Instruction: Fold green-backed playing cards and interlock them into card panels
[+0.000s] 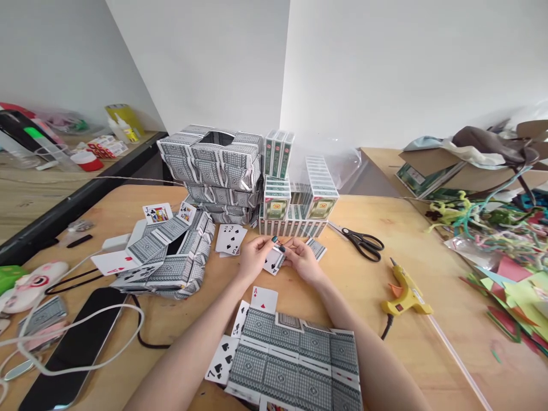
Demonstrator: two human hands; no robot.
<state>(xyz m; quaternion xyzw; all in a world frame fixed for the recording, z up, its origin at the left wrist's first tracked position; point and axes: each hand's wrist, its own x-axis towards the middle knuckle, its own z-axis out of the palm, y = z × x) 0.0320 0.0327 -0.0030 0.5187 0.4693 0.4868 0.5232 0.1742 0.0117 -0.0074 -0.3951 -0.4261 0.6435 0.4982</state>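
Observation:
A playing card (271, 264) with black spade marks is held between my two hands over the middle of the table. My left hand (255, 257) pinches its upper edge, and my right hand (303, 260) grips its right side. Fingers partly cover the card. Below my forearms lies a panel of joined playing cards (291, 362), grey patterned backs up. An ace of diamonds (264, 299) and a seven of spades (221, 361) stick out from its edges. Behind my right hand, another card (317, 249) lies on the table.
Boxes built from cards (209, 157) are stacked at the back, beside packed card decks (278, 200). Another card box (184, 260) with loose cards stands left. Scissors (363, 242) and a yellow glue gun (405, 294) lie right. A phone (77, 348) and cables lie front left.

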